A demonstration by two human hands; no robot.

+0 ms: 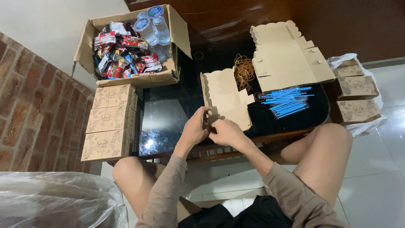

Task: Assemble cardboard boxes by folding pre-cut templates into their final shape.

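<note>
- Two hands, head view: left hand (195, 126) and right hand (227, 131) both pinch the lower edge of a half-folded carton (225, 99), standing on the glass table (168, 114).
- Flat cartons (287, 57), rubber bands (244, 69), blue straws (287, 101) just right of it.
- Snack box (130, 46) at far left; three folded boxes (109, 122) below it.

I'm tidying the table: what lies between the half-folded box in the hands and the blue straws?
Head view: only bare dark tabletop between the half-folded box and blue straws.
</note>
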